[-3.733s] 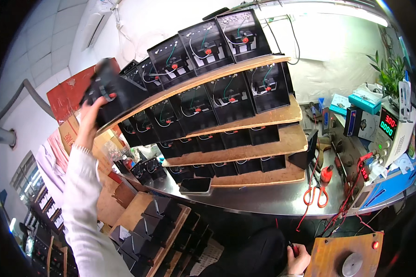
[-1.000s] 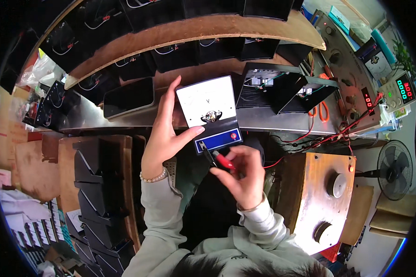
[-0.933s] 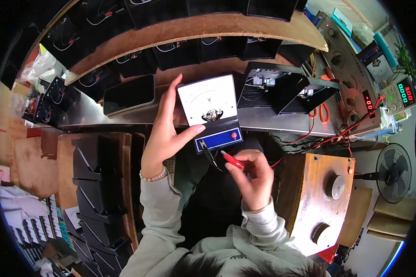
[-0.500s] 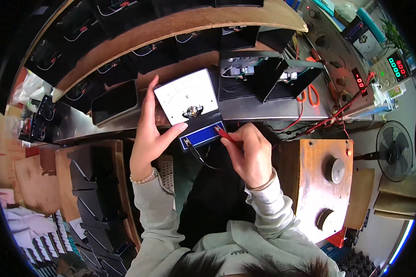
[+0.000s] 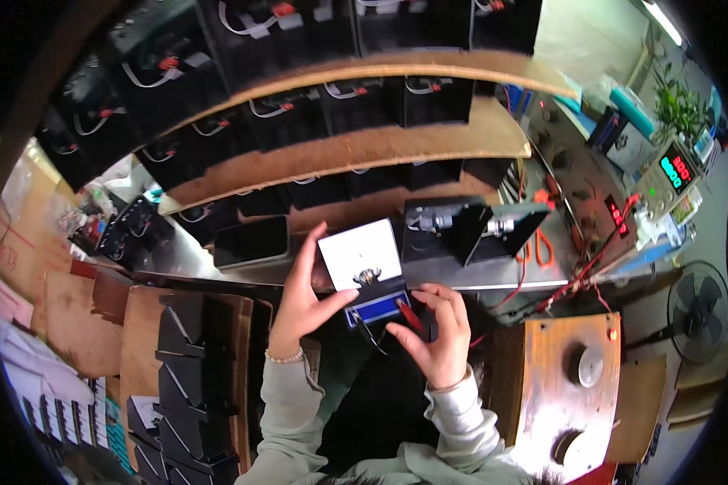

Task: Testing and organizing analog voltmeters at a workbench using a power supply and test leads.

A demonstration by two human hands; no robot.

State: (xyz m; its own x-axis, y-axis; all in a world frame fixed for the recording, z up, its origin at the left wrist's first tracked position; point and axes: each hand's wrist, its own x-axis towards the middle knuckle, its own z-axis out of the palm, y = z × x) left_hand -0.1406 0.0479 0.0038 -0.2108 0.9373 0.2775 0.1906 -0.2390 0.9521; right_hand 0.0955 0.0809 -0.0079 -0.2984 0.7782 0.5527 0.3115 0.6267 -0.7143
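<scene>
An analog panel meter [image 5: 359, 255] with a white dial face and black lower part stands tilted near the bench's front edge. My left hand [image 5: 303, 303] grips its left side, thumb on the front, fingers along the edge. Along the meter's bottom runs a blue strip [image 5: 378, 309] with a terminal toward each end. A black test lead [image 5: 367, 331] hangs from the left terminal, and a red alligator clip [image 5: 411, 317] sits at the right one. Around that clip, my right hand [image 5: 442, 335] is open, thumb and fingers apart.
Curved wooden shelves [image 5: 356, 149] with black meter housings rise behind. A phone [image 5: 251, 241], open black housings [image 5: 441, 226] and orange-handled scissors [image 5: 542, 249] lie on the metal bench. At right are a power supply [image 5: 667, 179], a wooden box with knobs [image 5: 570, 388] and a fan [image 5: 696, 311].
My right hand has opened and let go of the red clip, which stays at the terminal. The view has tilted up, showing more shelves. My left hand keeps its hold on the meter.
</scene>
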